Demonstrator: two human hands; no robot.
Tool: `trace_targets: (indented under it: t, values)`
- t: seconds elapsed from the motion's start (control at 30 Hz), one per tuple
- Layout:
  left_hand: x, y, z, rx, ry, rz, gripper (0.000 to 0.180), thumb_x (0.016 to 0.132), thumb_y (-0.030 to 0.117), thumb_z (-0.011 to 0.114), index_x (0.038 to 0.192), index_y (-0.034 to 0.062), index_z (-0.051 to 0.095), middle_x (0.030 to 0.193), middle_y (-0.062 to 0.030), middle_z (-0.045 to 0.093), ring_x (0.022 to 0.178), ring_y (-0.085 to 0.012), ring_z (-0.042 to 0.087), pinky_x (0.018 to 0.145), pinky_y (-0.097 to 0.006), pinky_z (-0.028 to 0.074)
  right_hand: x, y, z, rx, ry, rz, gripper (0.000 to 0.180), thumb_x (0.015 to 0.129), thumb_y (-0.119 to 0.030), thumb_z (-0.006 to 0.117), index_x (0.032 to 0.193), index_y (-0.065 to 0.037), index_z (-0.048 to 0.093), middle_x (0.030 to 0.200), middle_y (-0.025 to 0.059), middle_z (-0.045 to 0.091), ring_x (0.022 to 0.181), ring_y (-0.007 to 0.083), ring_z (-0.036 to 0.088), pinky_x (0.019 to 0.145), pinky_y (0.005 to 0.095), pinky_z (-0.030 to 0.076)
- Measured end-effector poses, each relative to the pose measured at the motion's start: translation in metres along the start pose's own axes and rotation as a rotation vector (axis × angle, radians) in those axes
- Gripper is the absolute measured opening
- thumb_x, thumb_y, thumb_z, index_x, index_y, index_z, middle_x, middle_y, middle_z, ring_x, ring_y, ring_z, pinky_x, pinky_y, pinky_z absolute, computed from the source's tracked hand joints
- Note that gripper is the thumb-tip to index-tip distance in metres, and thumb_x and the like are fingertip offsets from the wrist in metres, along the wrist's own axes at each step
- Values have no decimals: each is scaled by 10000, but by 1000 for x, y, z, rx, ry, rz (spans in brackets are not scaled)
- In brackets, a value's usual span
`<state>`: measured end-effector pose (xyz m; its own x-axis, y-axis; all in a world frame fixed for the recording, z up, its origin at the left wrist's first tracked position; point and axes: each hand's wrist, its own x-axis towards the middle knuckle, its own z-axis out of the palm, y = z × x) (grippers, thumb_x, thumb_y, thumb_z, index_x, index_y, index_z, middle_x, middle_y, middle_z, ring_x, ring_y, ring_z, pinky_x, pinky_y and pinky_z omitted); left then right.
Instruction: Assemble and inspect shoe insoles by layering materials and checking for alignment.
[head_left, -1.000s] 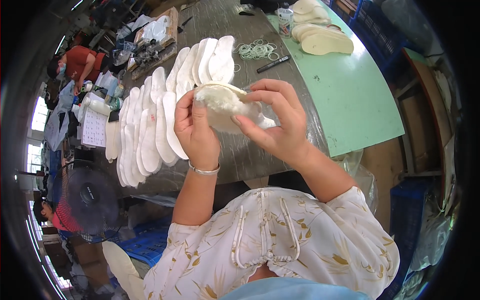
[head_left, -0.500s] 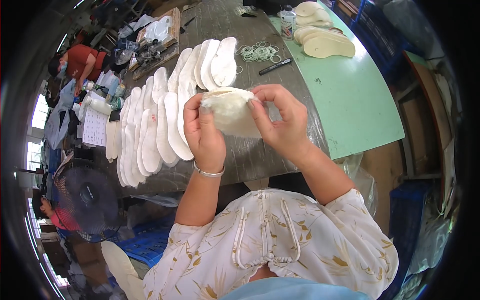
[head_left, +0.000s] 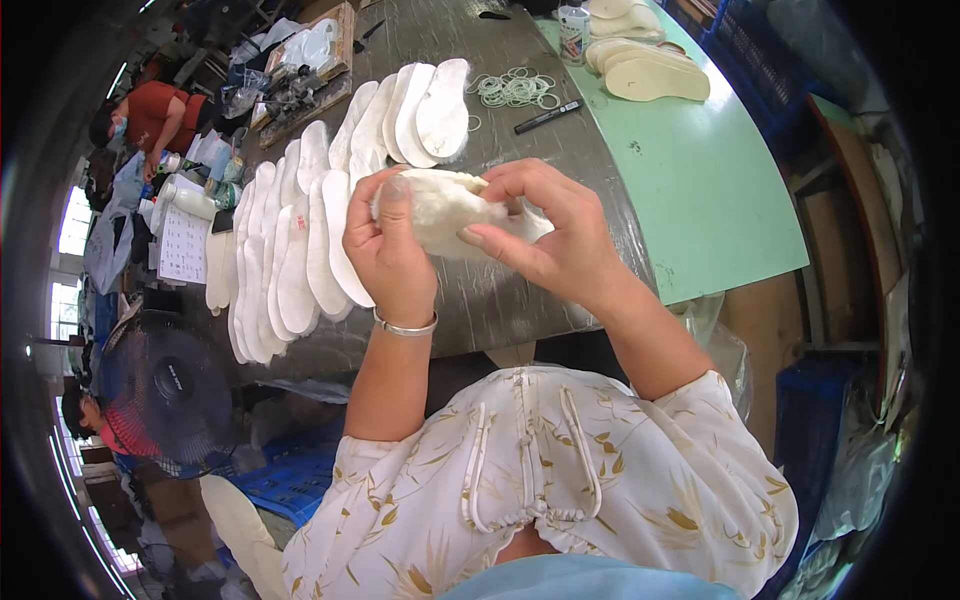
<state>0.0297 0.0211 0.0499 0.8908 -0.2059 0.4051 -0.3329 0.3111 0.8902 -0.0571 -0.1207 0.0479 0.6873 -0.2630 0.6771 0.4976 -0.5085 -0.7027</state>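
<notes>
Raised over the near part of the dark table is a fluffy cream-white insole [head_left: 435, 215], bent, with its fleecy side toward me. My left hand [head_left: 392, 235] grips its left end, thumb on the near face and fingers behind. My right hand [head_left: 550, 230] is closed about the right end, its thumb and fingers at the fleece; part of the insole is hidden behind them. Just left of my left hand, overlapping rows of white insoles [head_left: 290, 280] lie on the table, and more white insoles [head_left: 440, 110] continue beyond my hands.
Pale rubber bands [head_left: 512, 88] and a black marker [head_left: 547, 117] lie past my hands. Cream insoles [head_left: 655, 78] and a bottle [head_left: 573, 35] rest on the green board [head_left: 700, 200]. A fan [head_left: 170, 390] stands left. A person in red [head_left: 160, 120] works at far left.
Both hands have moved slightly left with the insole. My right hand has shifted its grip inward, and the insole is now more folded and turned than before.
</notes>
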Motion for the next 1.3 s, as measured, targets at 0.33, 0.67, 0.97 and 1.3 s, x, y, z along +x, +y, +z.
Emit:
trace_targets:
  t: [0.33,0.67,0.97,1.3]
  values:
    - [16,-14,-13,-250,16,54,222,1001,222,550,1064,12,585,947,-61,619,856,-138,610,771,-292,509,-3,11,8,-111,107,-138,145,755,-59,761,817,-21,635,940,95,671,786,254,656,678,343,541]
    - [10,-21,-16,-406,-13,-33,330,1015,335,514,1031,12,579,899,-76,610,858,-173,607,803,-339,505,-3,8,14,-10,204,-106,124,744,36,704,767,0,588,915,109,662,781,250,647,659,327,545]
    - [33,1,-4,1030,-333,987,341,859,418,700,795,91,627,805,-57,595,722,-214,573,753,-339,443,-7,17,15,-126,81,-170,156,696,30,709,753,-15,571,912,97,656,807,283,623,674,363,525]
    - [31,-28,-12,986,-260,1033,443,833,360,739,554,141,474,539,-1,411,471,-193,403,524,-322,283,-26,22,-2,-30,19,-41,258,758,-1,747,1000,-19,661,980,112,689,810,258,692,697,328,575]
